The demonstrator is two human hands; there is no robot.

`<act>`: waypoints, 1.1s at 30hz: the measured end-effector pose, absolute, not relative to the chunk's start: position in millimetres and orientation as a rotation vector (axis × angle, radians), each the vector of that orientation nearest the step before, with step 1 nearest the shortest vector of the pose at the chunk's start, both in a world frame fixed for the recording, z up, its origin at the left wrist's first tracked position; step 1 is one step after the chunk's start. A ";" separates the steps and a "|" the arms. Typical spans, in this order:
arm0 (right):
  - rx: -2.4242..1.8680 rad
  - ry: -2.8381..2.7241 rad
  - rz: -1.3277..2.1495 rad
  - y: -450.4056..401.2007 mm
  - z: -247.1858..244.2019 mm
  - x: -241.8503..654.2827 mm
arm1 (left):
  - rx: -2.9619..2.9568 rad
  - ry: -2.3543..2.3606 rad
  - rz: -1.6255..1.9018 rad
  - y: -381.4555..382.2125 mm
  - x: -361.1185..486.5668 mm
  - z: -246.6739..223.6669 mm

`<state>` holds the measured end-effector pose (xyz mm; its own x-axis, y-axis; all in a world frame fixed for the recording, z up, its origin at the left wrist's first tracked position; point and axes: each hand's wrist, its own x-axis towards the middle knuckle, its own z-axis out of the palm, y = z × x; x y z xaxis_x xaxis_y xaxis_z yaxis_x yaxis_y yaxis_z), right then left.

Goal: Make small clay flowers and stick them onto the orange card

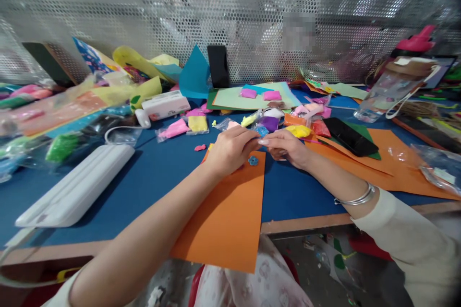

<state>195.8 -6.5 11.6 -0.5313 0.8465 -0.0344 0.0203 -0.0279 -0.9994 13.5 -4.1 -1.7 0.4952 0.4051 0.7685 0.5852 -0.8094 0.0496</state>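
Observation:
My left hand (230, 151) and my right hand (286, 147) meet at the fingertips, above the far end of an orange paper sheet (230, 220). Both are closed in a pinch. Whatever lies between the fingers is too small or hidden to make out. A small blue flower shape (253, 160) rests on the orange sheet, just below my fingertips. Right behind them lie a blue clay packet (262, 130), a purple packet (270, 123) and a yellow packet (299, 131). A small pink-red piece (200, 147) sits on the table, left of my left hand.
A white power bank (77, 184) with a cable lies at left. Beyond it stand a small white box (166, 104) and an upright phone (218, 66). At right are a dark phone (351, 136) and a water bottle (392, 86). A perforated metal screen (252, 19) closes the back.

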 end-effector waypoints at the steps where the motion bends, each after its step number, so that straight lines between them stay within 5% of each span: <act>1: -0.917 -1.576 1.682 -6.4 12.1 196.4 | -2.515 -0.853 -1.191 -4.6 14.0 -1.2; 7: -0.824 -1.321 1.979 -6.4 15.8 198.5 | -2.423 -0.956 -1.235 -7.9 11.5 5.6; 16: -0.829 -1.412 1.766 -3.5 10.9 195.1 | -2.431 -1.083 -1.370 -6.3 9.2 4.4; 33: -1.002 -1.767 1.342 -9.1 10.6 193.0 | -2.746 -0.967 -0.959 -15.3 16.9 6.4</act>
